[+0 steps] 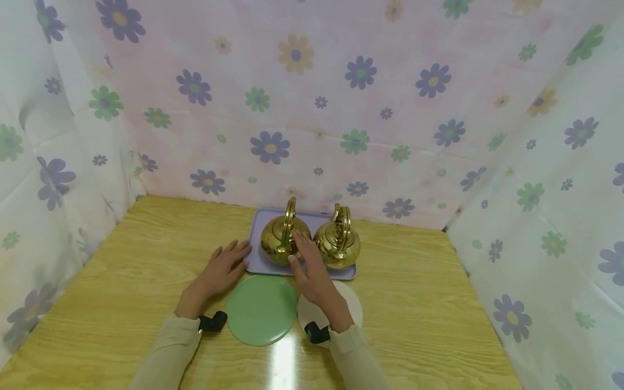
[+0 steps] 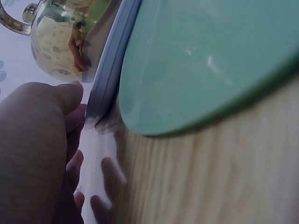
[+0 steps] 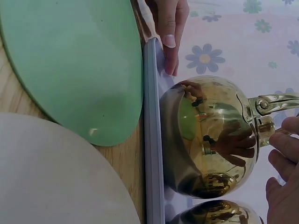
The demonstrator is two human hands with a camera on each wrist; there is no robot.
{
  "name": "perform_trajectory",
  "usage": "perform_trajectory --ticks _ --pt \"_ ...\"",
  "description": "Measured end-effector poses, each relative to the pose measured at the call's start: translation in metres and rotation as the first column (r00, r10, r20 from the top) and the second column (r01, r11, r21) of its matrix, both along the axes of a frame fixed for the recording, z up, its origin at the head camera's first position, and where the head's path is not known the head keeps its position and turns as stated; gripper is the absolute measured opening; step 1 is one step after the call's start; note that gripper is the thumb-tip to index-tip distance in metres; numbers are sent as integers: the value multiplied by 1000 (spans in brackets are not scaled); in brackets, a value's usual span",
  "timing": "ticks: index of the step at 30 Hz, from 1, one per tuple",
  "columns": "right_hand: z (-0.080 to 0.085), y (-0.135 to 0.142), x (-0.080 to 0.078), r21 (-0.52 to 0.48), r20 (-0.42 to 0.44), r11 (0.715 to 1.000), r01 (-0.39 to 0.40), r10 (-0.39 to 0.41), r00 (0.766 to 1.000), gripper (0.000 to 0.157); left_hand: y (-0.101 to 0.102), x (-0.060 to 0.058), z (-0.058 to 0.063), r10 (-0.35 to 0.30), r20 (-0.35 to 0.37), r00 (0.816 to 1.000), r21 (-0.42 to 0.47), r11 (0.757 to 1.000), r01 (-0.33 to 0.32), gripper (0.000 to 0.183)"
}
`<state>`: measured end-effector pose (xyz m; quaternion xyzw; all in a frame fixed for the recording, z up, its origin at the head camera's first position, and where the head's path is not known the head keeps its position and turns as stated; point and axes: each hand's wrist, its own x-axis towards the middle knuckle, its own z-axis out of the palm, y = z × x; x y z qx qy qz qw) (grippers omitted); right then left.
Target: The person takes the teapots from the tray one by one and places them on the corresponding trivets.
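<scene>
Left kettle (image 1: 274, 245): upright on lilac tray (image 1: 265, 215), toward the 9 o'clock end, just beside right kettle (image 1: 350, 248) at 3 o'clock. Reference for bearings: head view, 12 o'clock toward flowered curtain (image 1: 317, 67). Bearing from right hand (image 1: 313, 275) to left kettle: 10 o'clock. Bearing from left hand (image 1: 221, 272): 2 o'clock. Nearer hand: right, with fingertips beside handle (image 1: 291, 207) and lid (image 1: 280, 227). Alignment of handle: arched above lid, roughly from 12 to 6 o'clock. Contact with kettle: cannot tell. Grip state, right: fingers extended, thumb apart, nothing clasped. Grip state, left: fingers outstretched at the 9 o'clock rim of lilac tray, no kettle in grasp. From left kettle: green plate (image 1: 262, 311) between 6 and 7 o'clock, white plate (image 1: 309, 312) at 5 o'clock, partly hidden by right hand and arm.
</scene>
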<state>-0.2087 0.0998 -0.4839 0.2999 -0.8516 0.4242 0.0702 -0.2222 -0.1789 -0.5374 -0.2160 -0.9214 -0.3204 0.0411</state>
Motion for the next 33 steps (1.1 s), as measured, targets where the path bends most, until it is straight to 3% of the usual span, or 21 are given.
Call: perform_trajectory --ticks 10,23,28,33 --pt "-1 -7 -7 -120 20 993 12 -9 1000 54 1 1 -6 -11 39 999 40 999 10 54" --pt "11 -20 -16 -277 52 961 17 -2 999 46 2 -3 -10 2 -24 1000 64 998 0 53" --pt "31 -26 -16 -367 65 930 -13 39 997 42 1 -3 -8 13 -30 999 65 998 -11 52" --pt "55 -29 -16 -424 165 906 -14 93 982 36 0 -3 -8 23 -12 1000 68 997 -22 52"
